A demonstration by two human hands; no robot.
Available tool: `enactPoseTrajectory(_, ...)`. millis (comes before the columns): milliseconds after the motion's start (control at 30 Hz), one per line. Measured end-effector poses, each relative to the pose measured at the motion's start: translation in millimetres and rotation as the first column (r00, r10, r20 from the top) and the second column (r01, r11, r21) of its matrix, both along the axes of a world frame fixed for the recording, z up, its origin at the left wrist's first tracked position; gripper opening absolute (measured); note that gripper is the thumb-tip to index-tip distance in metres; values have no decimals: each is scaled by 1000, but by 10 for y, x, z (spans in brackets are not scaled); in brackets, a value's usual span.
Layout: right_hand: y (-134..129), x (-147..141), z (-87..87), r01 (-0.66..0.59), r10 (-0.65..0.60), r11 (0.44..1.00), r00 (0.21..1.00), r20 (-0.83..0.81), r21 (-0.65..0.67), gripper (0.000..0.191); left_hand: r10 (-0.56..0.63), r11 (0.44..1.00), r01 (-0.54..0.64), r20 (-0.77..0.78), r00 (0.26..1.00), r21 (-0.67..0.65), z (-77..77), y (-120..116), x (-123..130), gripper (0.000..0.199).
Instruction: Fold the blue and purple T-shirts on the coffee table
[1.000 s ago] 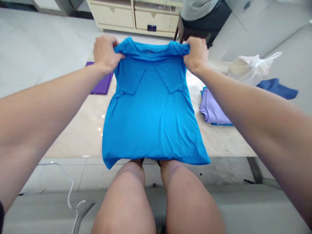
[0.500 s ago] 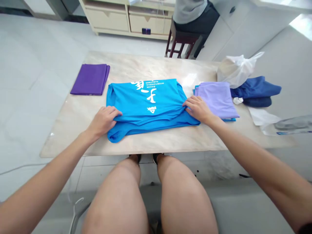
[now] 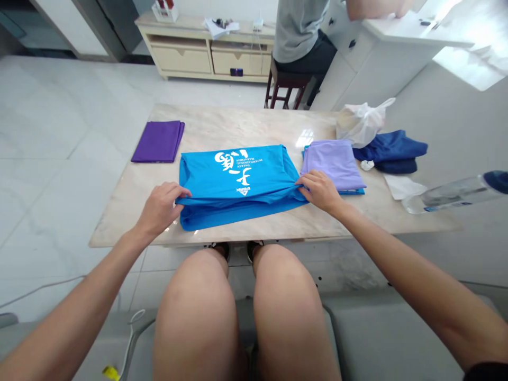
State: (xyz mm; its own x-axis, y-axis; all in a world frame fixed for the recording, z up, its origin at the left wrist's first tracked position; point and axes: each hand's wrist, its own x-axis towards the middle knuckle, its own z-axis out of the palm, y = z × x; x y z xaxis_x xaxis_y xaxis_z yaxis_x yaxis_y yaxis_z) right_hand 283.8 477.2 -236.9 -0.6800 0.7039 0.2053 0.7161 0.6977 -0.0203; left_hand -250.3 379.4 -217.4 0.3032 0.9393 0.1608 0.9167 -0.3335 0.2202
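A blue T-shirt [image 3: 210, 177] with white lettering lies partly folded on the marble-look table [image 3: 119, 211]. My left hand [image 3: 162, 203] pinches the shirt at its near left side, thumb below and fingers on top. At the near right side, my right hand [image 3: 319, 190] grips a gathered bit of the same fabric. Between the two hands the top layer is stretched into a raised, nearly straight edge, with a lower layer showing beneath it. Just beyond my right hand is a stack of folded cloth, a lilac one [image 3: 331, 161] on top.
A folded purple cloth [image 3: 159, 142] lies at the far left of the table. To the right are a white plastic bag [image 3: 363, 124], dark blue cloth [image 3: 392, 151] and a clear bottle [image 3: 456, 193]. Beyond the table a person in grey [image 3: 299, 32] sits on a stool [image 3: 288, 79].
Both hands have drawn the shirt's near edge up and taut, so it is straighter than before. My left hand has shifted to the fabric's corner. The camera view has tilted up.
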Motion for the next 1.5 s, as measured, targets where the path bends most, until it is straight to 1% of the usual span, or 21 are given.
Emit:
enactPoseTrajectory(100,-103,13,44,-11,17,998,995,98,-60,22,-32,992,25,-52,998,-127,43,-109,40,24)
enactPoseTrajectory(167,-198,17,41,36,-31,998,995,91,-49,27,-3,990,-2,-35,999,-141,40,-221,68,23)
enactPoseTrajectory(200,-256,17,21,70,-68,997,996,60,-41,28,38,991,-41,-21,999,-129,21,-287,83,27)
enactPoseTrajectory(267,-379,4,-61,133,-133,990,991,-3,-48,28,138,983,-138,-8,990,-123,-55,-423,119,40)
enactPoseTrajectory(367,-511,-38,-238,200,-205,974,978,-43,-102,38,242,953,-238,-3,970,-186,-220,-562,175,49)
enactPoseTrajectory(433,-524,-67,-346,224,-237,962,969,-73,-156,43,281,937,-264,45,959,-230,-318,-578,196,48)
enactPoseTrajectory(533,-455,-78,-429,202,-243,944,961,-136,-259,29,288,934,-244,146,946,-263,-388,-524,174,39)
enactPoseTrajectory(633,-407,-41,-396,162,-206,949,968,-142,-270,20,210,959,-166,183,960,-228,-336,-516,115,34)
enactPoseTrajectory(733,-530,-1,-244,166,-192,961,976,-101,-221,22,178,972,-142,194,965,-185,-138,-689,140,35)
enactPoseTrajectory(800,-759,-22,-74,197,-234,955,960,-156,-221,24,243,966,-208,269,932,-151,83,-919,268,37)
enactPoseTrajectory(867,-1123,-123,144,235,-314,936,891,-328,-261,27,338,941,-308,409,848,-138,348,-1213,491,39)
enactPoseTrajectory(933,-1613,-317,375,266,-424,898,735,-529,-349,34,391,919,-343,533,750,-193,597,-1533,780,44)
enactPoseTrajectory(1000,-2183,-586,560,241,-525,839,595,-609,-488,44,388,920,-337,607,694,-203,768,-1843,1092,47)
enactPoseTrajectory(1033,-2471,-734,618,216,-548,822,555,-626,-527,49,362,928,-333,620,697,-167,811,-1988,1247,47)
enactPoseTrajectory(1067,-2744,-881,651,210,-554,819,530,-642,-534,52,320,939,-330,610,725,-100,826,-2125,1396,45)
enactPoseTrajectory(1100,-2990,-1020,659,242,-551,829,511,-660,-504,55,272,946,-325,567,778,-8,816,-2254,1538,45)
enactPoseTrajectory(1167,-3362,-1248,628,319,-484,875,553,-678,-365,69,196,943,-279,373,907,182,744,-2483,1785,50)
enactPoseTrajectory(1233,-3555,-1390,578,364,-407,907,630,-661,-211,90,159,936,-195,141,977,294,654,-2667,1963,60)
enactPoseTrajectory(1300,-3590,-1455,550,368,-356,922,682,-639,-121,100,129,934,-125,10,992,334,592,-2792,2056,68)
enactPoseTrajectory(1367,-3532,-1465,550,358,-330,929,699,-634,-90,100,108,932,-98,-9,994,348,579,-2857,2077,70)
enactPoseTrajectory(1500,-3408,-1413,558,358,-312,932,704,-639,-60,94,132,927,-133,26,991,351,635,-2863,2018,61)
